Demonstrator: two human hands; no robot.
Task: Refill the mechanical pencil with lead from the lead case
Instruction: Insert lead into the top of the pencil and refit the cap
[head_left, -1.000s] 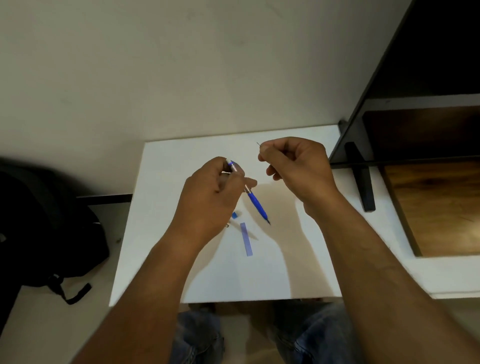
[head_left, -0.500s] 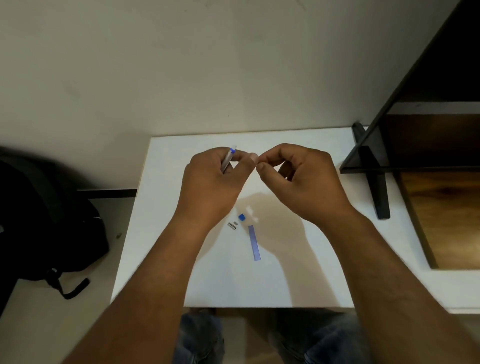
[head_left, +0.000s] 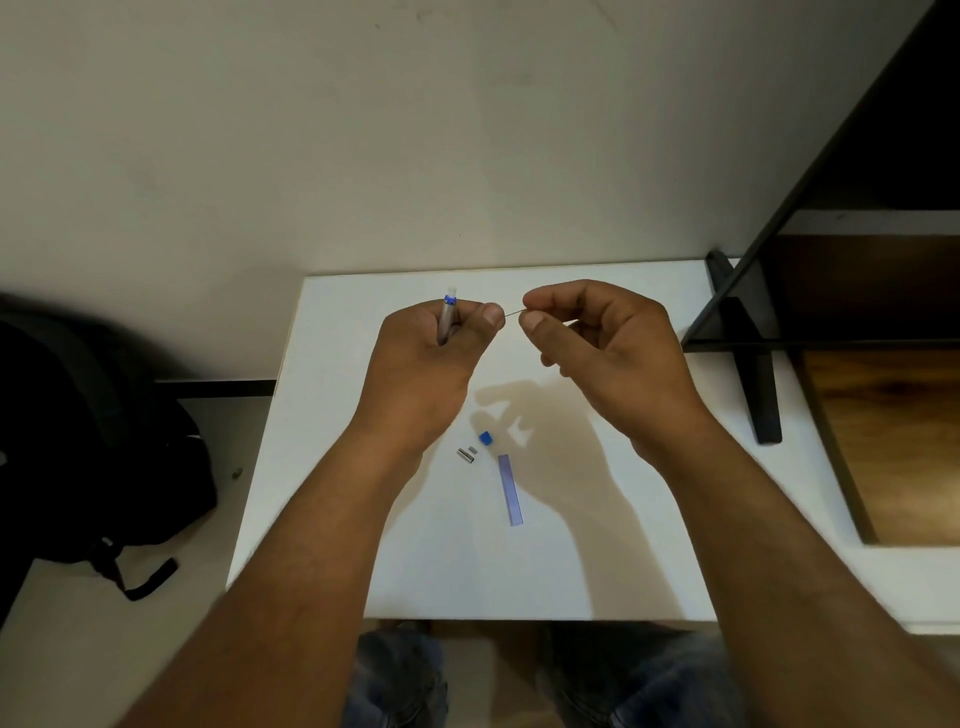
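My left hand (head_left: 426, 358) is closed around the mechanical pencil (head_left: 447, 317), whose grey upper end with a blue ring and white tip sticks up out of the fist. My right hand (head_left: 602, 343) pinches a thin dark lead (head_left: 513, 312) between thumb and forefinger. The lead points left toward my left thumb, a short gap from it. On the white table (head_left: 363, 545) below the hands lie the long blue lead case (head_left: 509, 489), its small blue cap (head_left: 485, 438) and two small metal pencil parts (head_left: 466, 454).
A black bag (head_left: 88, 441) sits on the floor to the left of the table. A black shelf frame (head_left: 748, 332) and wooden shelves stand at the right. My knees in jeans show under the table's front edge.
The pencil has turned upright inside my left fist, its blue lower part no longer showing. My right hand has drawn slightly to the right, and the lead now shows between the two hands.
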